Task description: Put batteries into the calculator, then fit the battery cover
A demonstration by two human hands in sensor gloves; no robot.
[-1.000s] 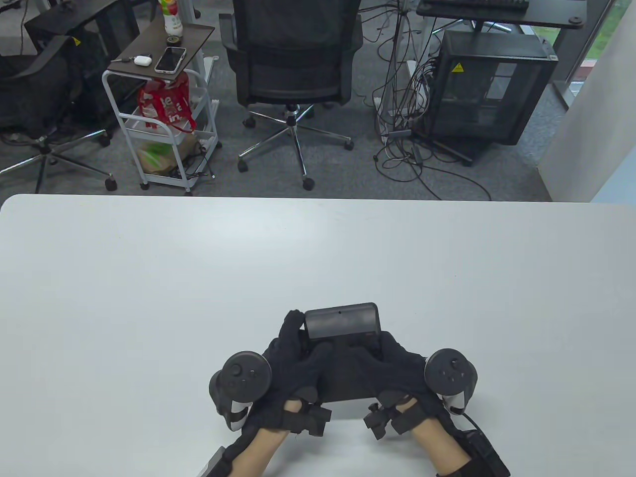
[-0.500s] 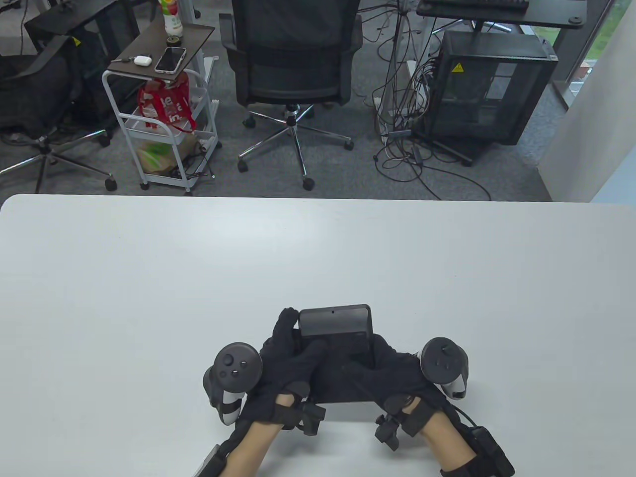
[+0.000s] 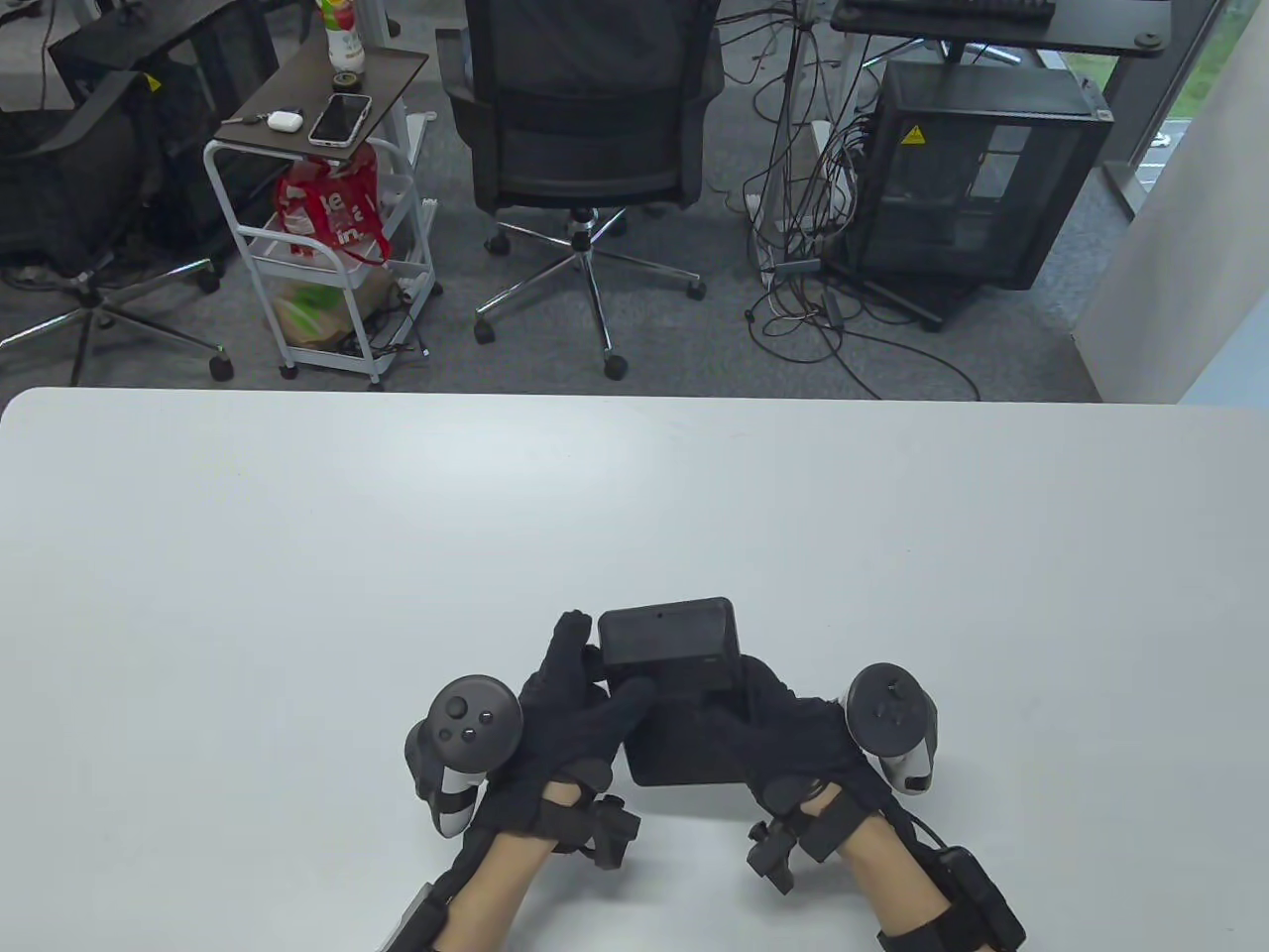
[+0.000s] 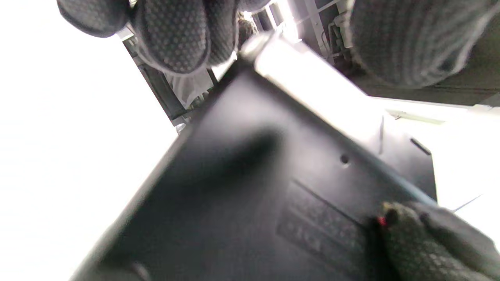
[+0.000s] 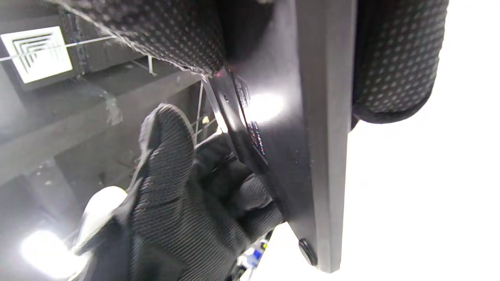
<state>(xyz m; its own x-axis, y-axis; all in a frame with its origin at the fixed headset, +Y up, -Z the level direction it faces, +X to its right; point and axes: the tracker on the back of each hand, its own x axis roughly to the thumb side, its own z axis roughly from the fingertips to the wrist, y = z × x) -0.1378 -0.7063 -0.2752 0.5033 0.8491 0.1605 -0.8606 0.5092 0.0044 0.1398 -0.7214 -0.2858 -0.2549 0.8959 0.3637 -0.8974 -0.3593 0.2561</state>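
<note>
A black calculator [image 3: 679,694] is held back side up just above the white table [image 3: 297,595], near its front edge. My left hand [image 3: 580,709] grips its left side, thumb lying across the back. My right hand [image 3: 778,729] grips its right side, thumb on the back. In the left wrist view the back panel [image 4: 250,195] shows a ribbed cover area [image 4: 318,228] with a right fingertip [image 4: 414,230] at its edge. In the right wrist view the calculator's edge [image 5: 324,148] is clamped between my fingers [image 5: 394,58]. No loose batteries are visible.
Beyond the table's far edge stand an office chair [image 3: 590,129], a white cart [image 3: 317,228] with a phone on it, and a black computer case [image 3: 977,178] with cables on the floor.
Both hands have tilted the calculator, its far end rising and turning slightly left. The hands have shifted a little toward the left and nearer each other.
</note>
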